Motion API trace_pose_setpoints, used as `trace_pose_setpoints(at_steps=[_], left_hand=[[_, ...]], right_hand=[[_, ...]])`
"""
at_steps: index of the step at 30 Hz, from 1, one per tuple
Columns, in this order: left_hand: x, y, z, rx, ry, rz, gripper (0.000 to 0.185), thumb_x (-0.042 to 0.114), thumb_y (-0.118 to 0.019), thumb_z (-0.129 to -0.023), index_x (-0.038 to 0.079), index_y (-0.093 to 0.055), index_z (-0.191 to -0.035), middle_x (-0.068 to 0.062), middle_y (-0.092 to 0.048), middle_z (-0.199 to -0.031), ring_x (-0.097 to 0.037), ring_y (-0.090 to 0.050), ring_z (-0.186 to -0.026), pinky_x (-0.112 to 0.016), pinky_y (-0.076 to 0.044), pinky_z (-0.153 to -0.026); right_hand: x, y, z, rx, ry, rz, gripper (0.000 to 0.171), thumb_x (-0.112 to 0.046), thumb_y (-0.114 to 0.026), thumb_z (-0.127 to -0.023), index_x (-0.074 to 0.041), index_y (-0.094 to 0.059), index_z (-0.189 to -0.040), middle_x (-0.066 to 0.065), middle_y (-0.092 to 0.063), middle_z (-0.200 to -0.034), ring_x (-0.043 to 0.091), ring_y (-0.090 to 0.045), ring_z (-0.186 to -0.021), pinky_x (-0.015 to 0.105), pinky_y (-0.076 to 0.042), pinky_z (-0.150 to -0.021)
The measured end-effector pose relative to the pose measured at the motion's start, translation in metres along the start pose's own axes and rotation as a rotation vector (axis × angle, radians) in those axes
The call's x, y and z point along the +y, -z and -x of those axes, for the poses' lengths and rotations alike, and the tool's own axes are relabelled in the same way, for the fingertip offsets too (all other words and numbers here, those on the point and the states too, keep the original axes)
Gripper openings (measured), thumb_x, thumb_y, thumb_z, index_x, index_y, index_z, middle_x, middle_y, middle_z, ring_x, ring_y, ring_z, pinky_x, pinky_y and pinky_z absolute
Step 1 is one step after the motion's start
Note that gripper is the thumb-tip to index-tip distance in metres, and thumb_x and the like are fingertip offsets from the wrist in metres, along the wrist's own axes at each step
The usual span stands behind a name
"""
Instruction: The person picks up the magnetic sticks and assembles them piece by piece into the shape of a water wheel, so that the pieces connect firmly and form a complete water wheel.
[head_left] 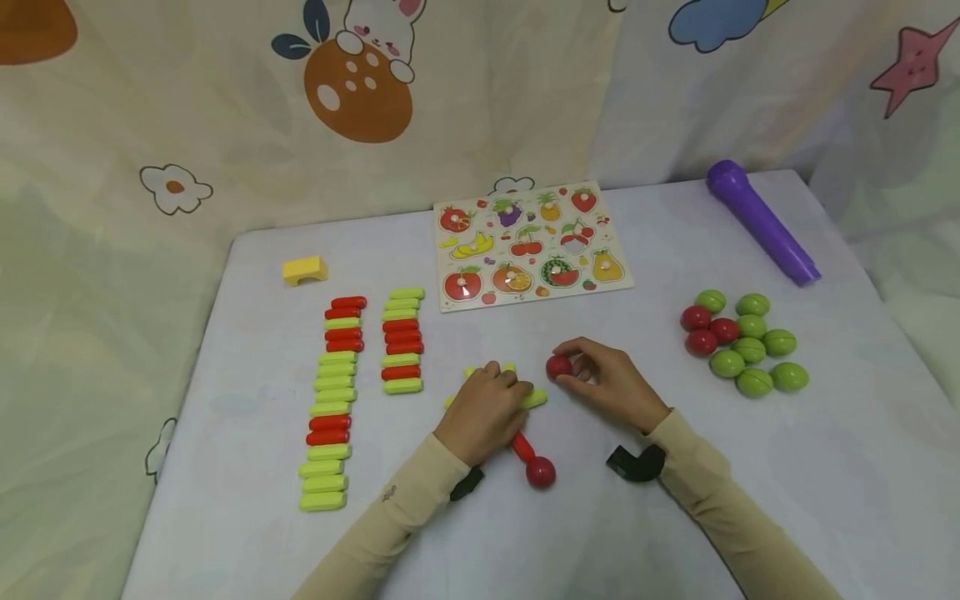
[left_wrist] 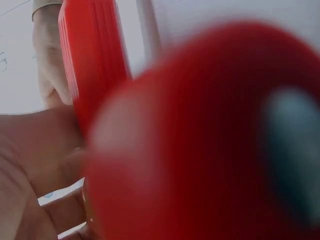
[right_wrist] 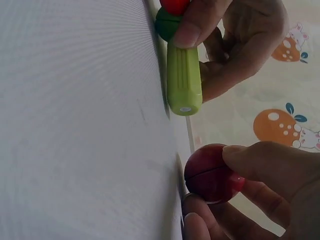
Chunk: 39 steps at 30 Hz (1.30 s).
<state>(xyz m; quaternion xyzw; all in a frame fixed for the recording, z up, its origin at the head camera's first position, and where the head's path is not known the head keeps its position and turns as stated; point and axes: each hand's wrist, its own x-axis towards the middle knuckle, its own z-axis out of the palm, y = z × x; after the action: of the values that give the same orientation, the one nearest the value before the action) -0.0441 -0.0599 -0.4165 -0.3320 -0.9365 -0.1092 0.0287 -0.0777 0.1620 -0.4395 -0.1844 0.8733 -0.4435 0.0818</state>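
While left hand (head_left: 483, 412) pinches lime-green ridged plastic rod (right_wrist: 185, 77), right hand (head_left: 611, 383) pinches glossy red plastic ball (right_wrist: 207, 175); best keep rod steady, ball square-on.

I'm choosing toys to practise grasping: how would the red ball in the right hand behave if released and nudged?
The red ball would probably roll, being nearly round. It looks stiff: the right hand pinches it without a visible dent. Its shiny surface may be slippery.

I see bare desk (head_left: 658, 333) between the right hand (head_left: 611, 383) and the toy balls (head_left: 748, 349); ahead, a fruit puzzle board (head_left: 551, 250) lies in the way.
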Motion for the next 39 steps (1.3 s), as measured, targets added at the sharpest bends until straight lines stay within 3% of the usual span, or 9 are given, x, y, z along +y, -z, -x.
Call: trace_pose_setpoints(at_steps=[10, 13, 19, 33, 36, 39], left_hand=[[-0.013, -0.001, 0.006, 0.003, 0.011, 0.153, 0.026, 0.019, -0.069, -0.085, 0.013, -0.071, -0.11, 0.002, -0.067, -0.097, -0.012, -0.046, -0.08, -0.023, -0.041, -0.07], [-0.015, 0.0, 0.006, 0.002, 0.025, 0.162, 0.027, 0.021, -0.07, -0.087, 0.013, -0.071, -0.113, 0.001, -0.068, -0.101, -0.013, -0.048, -0.083, -0.024, -0.043, -0.071], [-0.015, 0.0, 0.006, -0.01, 0.032, 0.162, 0.03, 0.022, -0.072, -0.086, 0.014, -0.071, -0.114, 0.001, -0.068, -0.104, -0.013, -0.05, -0.086, -0.024, -0.044, -0.074], [-0.014, 0.002, 0.006, -0.019, 0.023, 0.141, 0.027, 0.022, -0.073, -0.085, 0.016, -0.072, -0.111, 0.003, -0.07, -0.1, -0.013, -0.049, -0.085, -0.025, -0.041, -0.072], [-0.013, 0.002, 0.006, -0.023, 0.02, 0.139, 0.026, 0.022, -0.073, -0.084, 0.016, -0.073, -0.109, 0.003, -0.07, -0.099, -0.013, -0.049, -0.084, -0.025, -0.039, -0.072], [-0.014, 0.003, 0.007, -0.021, 0.015, 0.151, 0.025, 0.022, -0.072, -0.085, 0.016, -0.073, -0.109, 0.003, -0.07, -0.1, -0.013, -0.049, -0.084, -0.025, -0.039, -0.072]], right_hand=[[0.005, 0.005, 0.007, -0.041, -0.043, -0.128, 0.037, -0.01, -0.073, -0.084, -0.012, -0.059, -0.118, 0.002, -0.065, -0.109, 0.016, -0.061, -0.086, 0.023, -0.052, -0.077], [0.006, 0.006, 0.01, -0.072, -0.059, -0.217, 0.035, -0.011, -0.073, -0.085, -0.012, -0.059, -0.117, 0.003, -0.063, -0.111, 0.02, -0.061, -0.088, 0.022, -0.051, -0.078], [0.005, 0.001, 0.013, -0.16, -0.005, -0.326, 0.033, -0.012, -0.071, -0.086, -0.011, -0.058, -0.117, 0.005, -0.063, -0.111, 0.021, -0.062, -0.087, 0.024, -0.051, -0.081], [-0.001, 0.005, 0.018, -0.172, -0.006, -0.128, 0.031, -0.016, -0.072, -0.086, -0.016, -0.062, -0.115, -0.002, -0.063, -0.107, 0.016, -0.058, -0.083, 0.024, -0.049, -0.07], [0.0, 0.009, 0.021, -0.147, -0.008, -0.088, 0.029, -0.015, -0.07, -0.088, -0.014, -0.062, -0.116, -0.002, -0.063, -0.109, 0.014, -0.059, -0.083, 0.024, -0.05, -0.074], [0.001, 0.02, 0.026, -0.049, 0.005, 0.015, 0.027, -0.011, -0.067, -0.09, -0.011, -0.062, -0.116, 0.0, -0.064, -0.109, 0.013, -0.059, -0.083, 0.025, -0.05, -0.075]])
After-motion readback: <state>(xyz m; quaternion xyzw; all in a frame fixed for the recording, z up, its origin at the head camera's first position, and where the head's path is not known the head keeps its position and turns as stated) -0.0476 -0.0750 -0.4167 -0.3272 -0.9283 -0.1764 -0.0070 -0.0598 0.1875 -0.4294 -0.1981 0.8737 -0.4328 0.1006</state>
